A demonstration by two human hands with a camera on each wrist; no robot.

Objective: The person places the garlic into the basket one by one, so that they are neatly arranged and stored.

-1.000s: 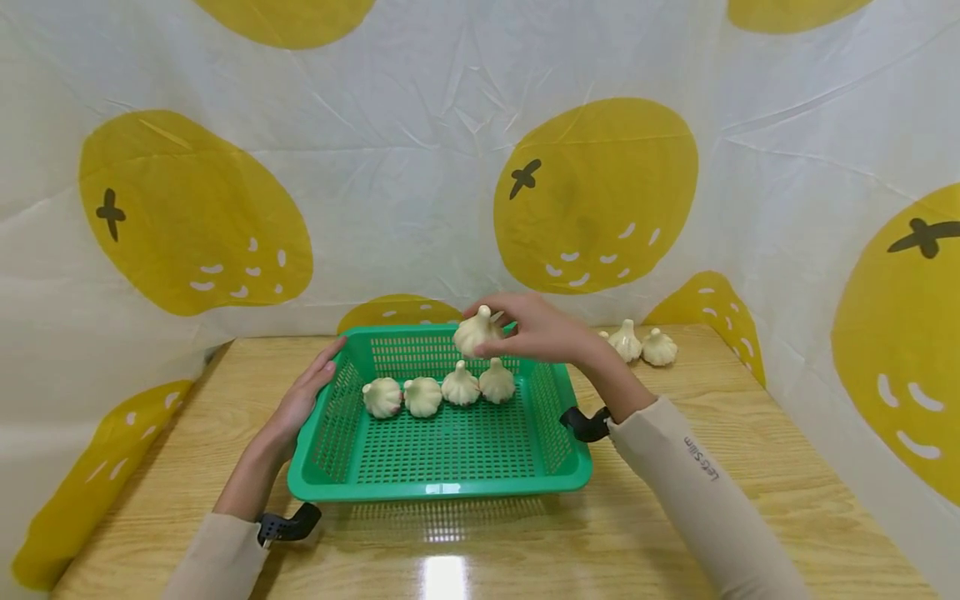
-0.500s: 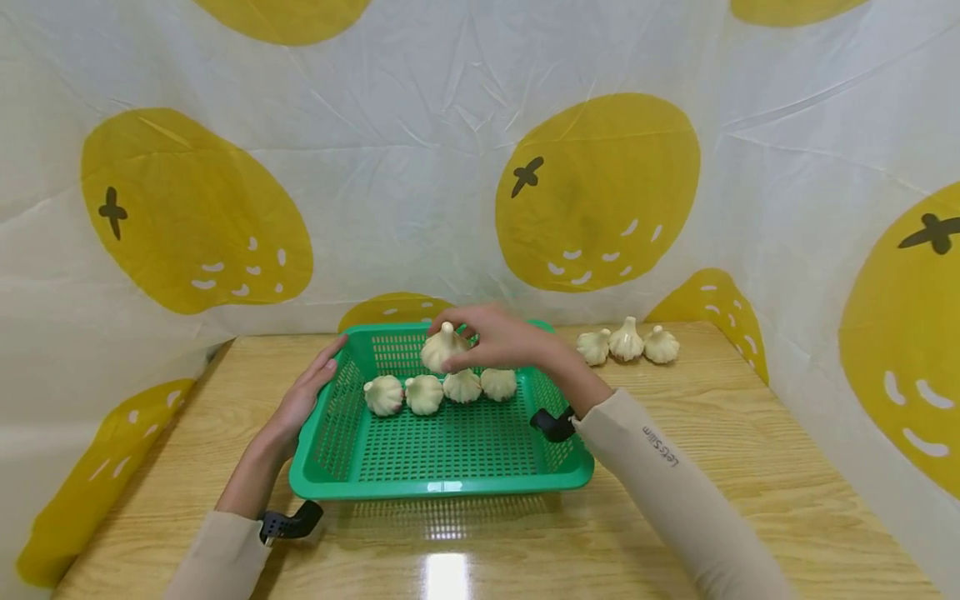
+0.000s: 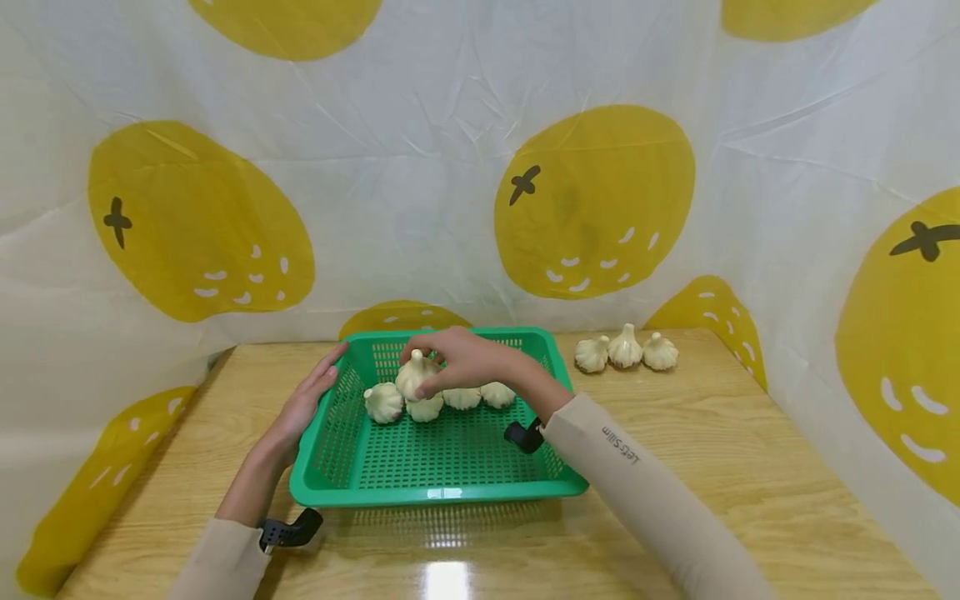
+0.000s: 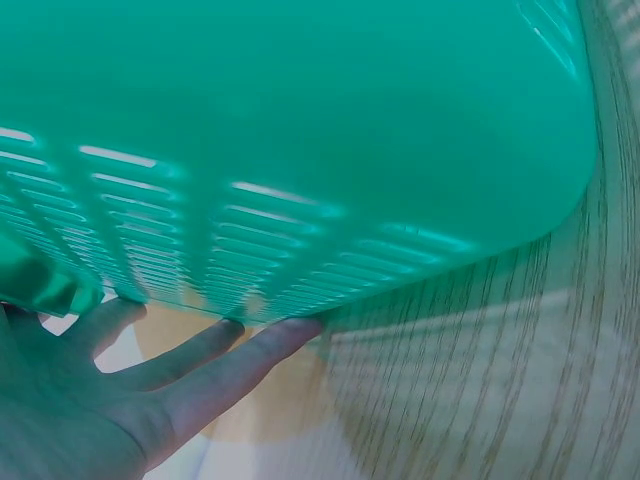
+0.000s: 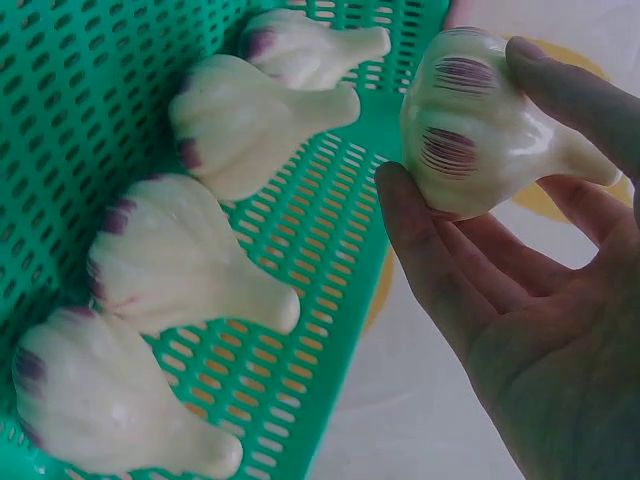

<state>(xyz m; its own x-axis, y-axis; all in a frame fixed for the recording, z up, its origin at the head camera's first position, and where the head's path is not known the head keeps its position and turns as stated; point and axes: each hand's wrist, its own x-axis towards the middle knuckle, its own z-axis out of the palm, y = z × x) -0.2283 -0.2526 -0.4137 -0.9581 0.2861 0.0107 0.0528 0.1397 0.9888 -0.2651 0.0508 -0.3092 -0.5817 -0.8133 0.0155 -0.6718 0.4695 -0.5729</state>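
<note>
My right hand [image 3: 465,360] pinches a garlic bulb [image 3: 414,377] between thumb and fingers, over the back left part of a green basket [image 3: 442,495]. In the right wrist view the held garlic bulb [image 5: 470,120] shows purple streaks, its stem pointing toward the palm. A row of several garlic bulbs [image 3: 384,403] lies inside the basket, partly covered by the right hand in the head view. My left hand [image 3: 302,408] rests along the basket's left side. Its straight fingers [image 4: 215,385] touch the slotted wall in the left wrist view.
Three more garlic bulbs [image 3: 626,347] sit side by side on the wooden table [image 3: 720,433] at the back right. Behind the table hangs a white curtain [image 3: 405,200] with yellow fruit prints.
My right hand has moved left and lower with the garlic bulb, from above the basket's back right to over its left bulbs. The left hand stays at the basket's side.
</note>
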